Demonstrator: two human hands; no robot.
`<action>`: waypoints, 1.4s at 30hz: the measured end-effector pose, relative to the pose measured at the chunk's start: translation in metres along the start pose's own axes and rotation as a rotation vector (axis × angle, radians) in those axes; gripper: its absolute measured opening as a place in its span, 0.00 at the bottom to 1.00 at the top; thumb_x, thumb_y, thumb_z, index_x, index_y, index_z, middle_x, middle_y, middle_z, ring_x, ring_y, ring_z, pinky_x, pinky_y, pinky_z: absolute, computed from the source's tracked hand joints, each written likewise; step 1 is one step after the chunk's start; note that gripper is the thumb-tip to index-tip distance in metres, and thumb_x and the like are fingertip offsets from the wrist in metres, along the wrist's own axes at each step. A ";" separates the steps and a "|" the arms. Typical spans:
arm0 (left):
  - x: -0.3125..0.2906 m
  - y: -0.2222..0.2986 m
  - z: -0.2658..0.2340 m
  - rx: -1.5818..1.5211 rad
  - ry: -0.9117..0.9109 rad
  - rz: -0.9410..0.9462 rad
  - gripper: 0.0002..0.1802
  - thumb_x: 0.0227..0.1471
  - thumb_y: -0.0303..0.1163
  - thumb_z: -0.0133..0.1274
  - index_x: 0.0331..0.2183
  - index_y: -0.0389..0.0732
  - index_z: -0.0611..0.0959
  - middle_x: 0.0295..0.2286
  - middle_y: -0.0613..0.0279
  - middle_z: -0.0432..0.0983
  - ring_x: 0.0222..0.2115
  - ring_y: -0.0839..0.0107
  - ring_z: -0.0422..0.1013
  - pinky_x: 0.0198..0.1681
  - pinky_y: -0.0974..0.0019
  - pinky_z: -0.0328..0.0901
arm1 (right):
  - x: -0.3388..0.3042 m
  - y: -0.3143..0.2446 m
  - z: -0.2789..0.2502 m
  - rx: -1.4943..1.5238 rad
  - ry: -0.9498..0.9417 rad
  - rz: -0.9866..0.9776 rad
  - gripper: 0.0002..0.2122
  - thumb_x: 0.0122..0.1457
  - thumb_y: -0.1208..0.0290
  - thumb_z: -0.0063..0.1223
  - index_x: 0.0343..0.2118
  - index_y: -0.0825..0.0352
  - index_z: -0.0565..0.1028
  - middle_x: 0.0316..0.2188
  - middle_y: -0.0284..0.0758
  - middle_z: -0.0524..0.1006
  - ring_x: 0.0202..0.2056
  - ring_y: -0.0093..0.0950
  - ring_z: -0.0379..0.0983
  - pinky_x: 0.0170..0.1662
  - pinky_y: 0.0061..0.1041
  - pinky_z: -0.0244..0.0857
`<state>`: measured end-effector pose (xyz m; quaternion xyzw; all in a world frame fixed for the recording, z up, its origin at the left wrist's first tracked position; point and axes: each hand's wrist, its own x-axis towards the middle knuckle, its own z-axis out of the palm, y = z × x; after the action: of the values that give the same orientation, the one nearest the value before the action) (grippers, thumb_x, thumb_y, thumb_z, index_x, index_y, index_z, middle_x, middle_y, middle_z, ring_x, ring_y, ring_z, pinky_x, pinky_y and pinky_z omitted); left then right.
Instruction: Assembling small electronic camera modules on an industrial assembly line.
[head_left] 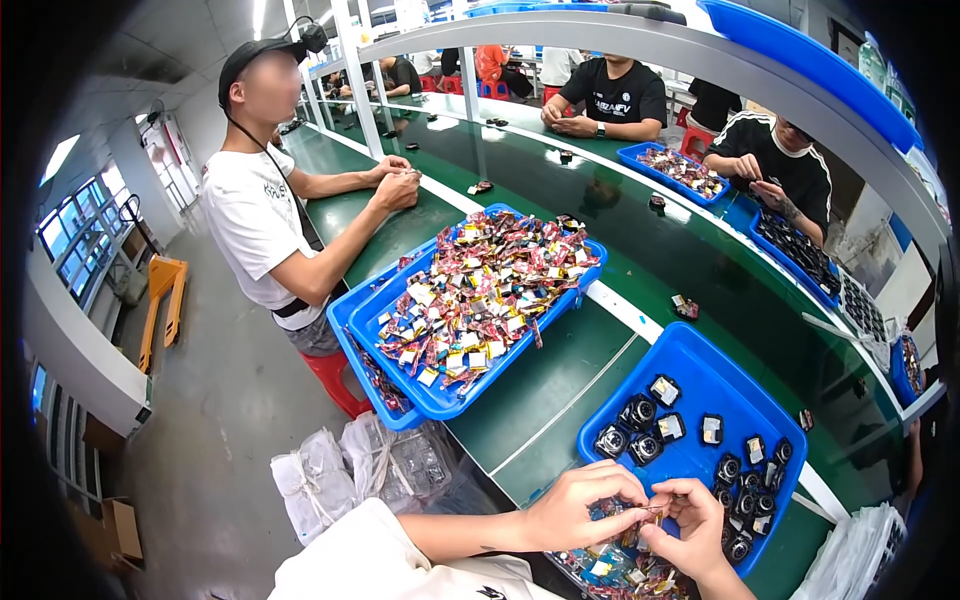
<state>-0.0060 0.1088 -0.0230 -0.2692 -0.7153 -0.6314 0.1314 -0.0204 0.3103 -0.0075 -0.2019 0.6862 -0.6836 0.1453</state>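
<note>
My left hand (pixel 588 507) and my right hand (pixel 692 530) meet over the near edge of a blue tray (pixel 690 350). Pinched between the fingertips of both is a small part with thin reddish wires (pixel 655 508); the fingers hide most of it. Below my hands lies a heap of small wired electronic parts (pixel 610 565), blue, red and white, apparently in a clear bag or liner. Inside the tray, several small black housings with round lens-like faces (pixel 638 412) lie to the left, and more black housings (pixel 745 500) cluster on the right. Some show pale labelled faces.
A heaped blue tray of red, white and yellow wired parts (pixel 470 300) rests on another tray to the left. A green conveyor belt (pixel 640 260) with scattered parts runs behind. Co-workers sit along it, one in a white shirt (pixel 250 210) at left. Wrapped bundles (pixel 315 480) lie below.
</note>
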 end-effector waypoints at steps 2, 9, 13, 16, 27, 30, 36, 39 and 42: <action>-0.001 0.001 -0.002 -0.051 -0.008 -0.054 0.06 0.46 0.24 0.59 0.31 0.35 0.82 0.29 0.56 0.78 0.32 0.65 0.74 0.38 0.64 0.66 | 0.000 -0.007 -0.002 -0.172 -0.045 -0.038 0.18 0.45 0.76 0.63 0.40 0.73 0.73 0.33 0.37 0.75 0.35 0.23 0.74 0.36 0.20 0.68; 0.000 -0.003 -0.005 -0.031 -0.045 -0.091 0.08 0.46 0.23 0.59 0.32 0.33 0.82 0.27 0.56 0.78 0.29 0.66 0.74 0.33 0.66 0.67 | 0.010 -0.007 0.006 -0.562 0.166 -0.310 0.15 0.41 0.67 0.69 0.32 0.66 0.80 0.25 0.34 0.77 0.24 0.20 0.65 0.24 0.17 0.59; -0.001 0.003 -0.006 -0.101 -0.064 -0.119 0.08 0.47 0.26 0.59 0.32 0.34 0.82 0.26 0.58 0.77 0.28 0.70 0.73 0.31 0.68 0.67 | 0.012 -0.003 0.001 -0.573 0.060 -0.448 0.08 0.46 0.70 0.65 0.26 0.67 0.79 0.25 0.34 0.77 0.28 0.27 0.69 0.32 0.24 0.62; -0.003 0.008 -0.006 -0.147 -0.099 -0.144 0.08 0.48 0.25 0.58 0.33 0.33 0.82 0.27 0.57 0.78 0.28 0.69 0.74 0.33 0.68 0.67 | 0.007 -0.002 0.002 -0.531 0.086 -0.462 0.07 0.47 0.71 0.64 0.24 0.68 0.78 0.24 0.35 0.78 0.29 0.28 0.71 0.34 0.25 0.63; 0.003 0.007 -0.017 -0.271 -0.081 -0.237 0.05 0.50 0.23 0.56 0.32 0.32 0.83 0.29 0.56 0.78 0.30 0.73 0.74 0.35 0.71 0.67 | 0.014 0.002 -0.006 -0.114 -0.010 -0.281 0.00 0.51 0.82 0.56 0.26 0.72 0.77 0.26 0.38 0.78 0.30 0.28 0.72 0.36 0.26 0.65; 0.003 -0.005 -0.014 -0.346 -0.078 -0.277 0.07 0.51 0.23 0.56 0.35 0.32 0.82 0.31 0.57 0.78 0.31 0.75 0.74 0.36 0.72 0.67 | 0.017 0.005 -0.008 -0.075 -0.007 -0.258 0.02 0.54 0.78 0.57 0.27 0.71 0.78 0.26 0.36 0.79 0.29 0.25 0.72 0.35 0.24 0.65; 0.005 -0.007 -0.009 -0.435 -0.080 -0.301 0.03 0.50 0.22 0.57 0.29 0.31 0.80 0.28 0.58 0.77 0.28 0.75 0.72 0.34 0.72 0.66 | 0.011 0.009 -0.007 -0.087 0.030 -0.285 0.03 0.53 0.76 0.59 0.28 0.70 0.79 0.25 0.36 0.78 0.26 0.22 0.73 0.29 0.20 0.66; 0.004 0.000 -0.006 0.006 -0.009 -0.204 0.04 0.47 0.21 0.59 0.25 0.32 0.80 0.26 0.58 0.76 0.26 0.74 0.71 0.32 0.73 0.65 | 0.007 0.007 -0.005 -0.179 0.101 -0.269 0.03 0.53 0.76 0.59 0.27 0.70 0.79 0.24 0.36 0.78 0.25 0.21 0.73 0.29 0.19 0.66; 0.002 -0.003 -0.001 0.008 0.058 -0.182 0.04 0.45 0.22 0.60 0.24 0.33 0.80 0.25 0.59 0.76 0.26 0.75 0.70 0.31 0.74 0.64 | 0.007 0.008 -0.003 -0.195 0.106 -0.286 0.03 0.53 0.76 0.59 0.28 0.70 0.79 0.24 0.35 0.78 0.24 0.20 0.72 0.28 0.18 0.65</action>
<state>-0.0090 0.1078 -0.0242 -0.1841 -0.7353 -0.6453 0.0951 -0.0288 0.3095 -0.0149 -0.2742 0.7203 -0.6371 -0.0099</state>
